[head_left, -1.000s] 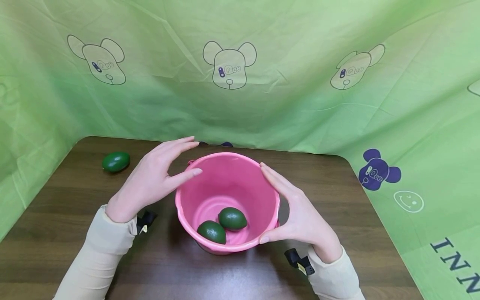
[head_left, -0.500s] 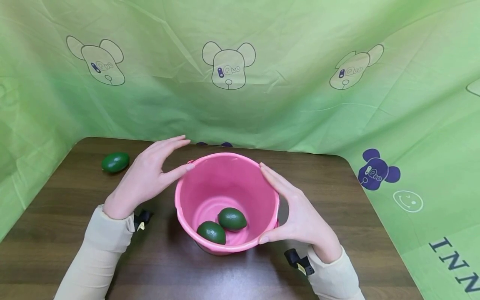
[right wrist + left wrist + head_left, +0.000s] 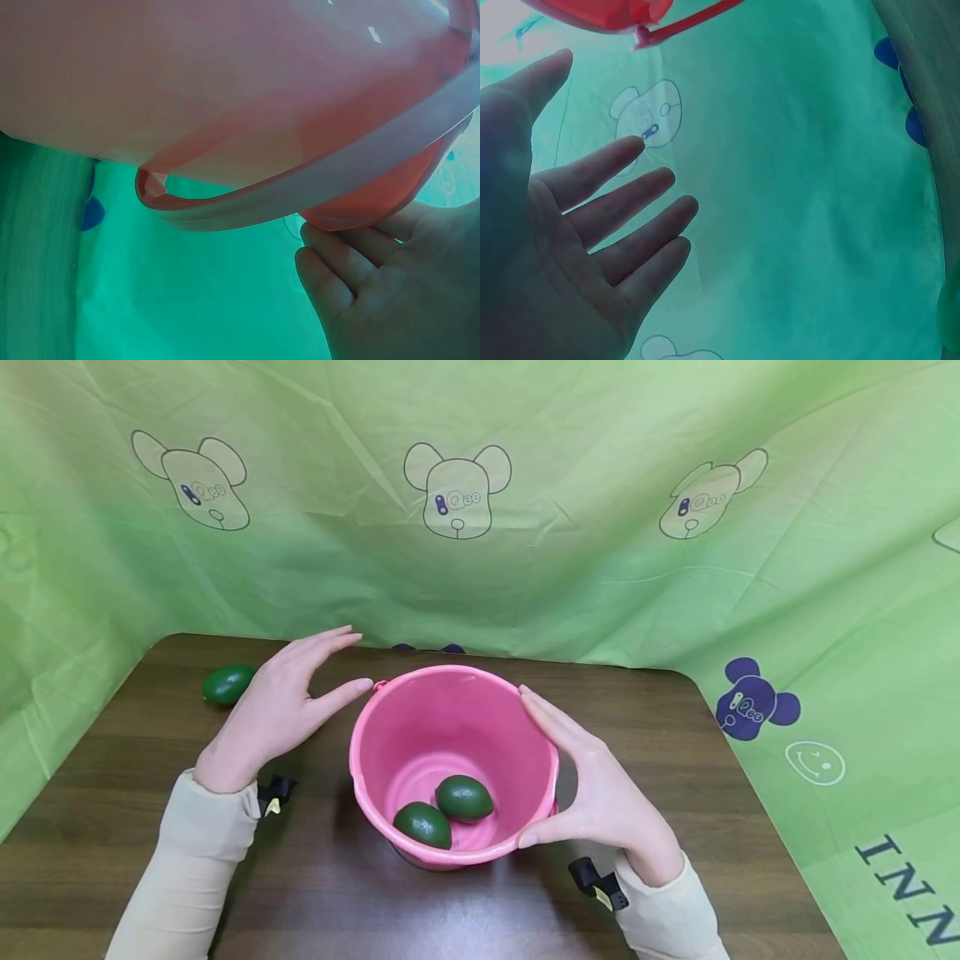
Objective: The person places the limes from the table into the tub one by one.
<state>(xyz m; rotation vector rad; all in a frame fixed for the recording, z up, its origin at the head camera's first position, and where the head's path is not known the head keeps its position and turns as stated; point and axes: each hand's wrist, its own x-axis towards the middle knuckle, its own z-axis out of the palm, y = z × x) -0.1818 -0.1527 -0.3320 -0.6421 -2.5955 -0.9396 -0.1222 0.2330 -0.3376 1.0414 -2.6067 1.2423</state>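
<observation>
A pink bucket (image 3: 450, 702) stands upright on the table, two dark green avocado-like fruits (image 3: 465, 797) lying on its bottom. At its right side, my right hand (image 3: 607, 793) spreads thumb and fingers along the rim. The right wrist view shows those fingertips against the bucket's outer edge, beneath its hanging handle (image 3: 255, 199). My left hand (image 3: 273, 706) hovers left of the bucket, palm facing it and holding nothing; its thumb tip is near the rim. Partly behind that hand, a third green fruit (image 3: 225, 683) lies on the table.
The brown wooden table (image 3: 637, 718) has rounded far corners. Green cloth (image 3: 562, 585) printed with cartoon bear heads hangs behind it and along both sides. Black wrist cameras (image 3: 276, 795) sit at the cuffs of the light sleeves.
My left hand has drawn away from the bucket's rim, moving left toward the loose fruit and now overlapping it in the head view. My right hand and the bucket have stayed still.
</observation>
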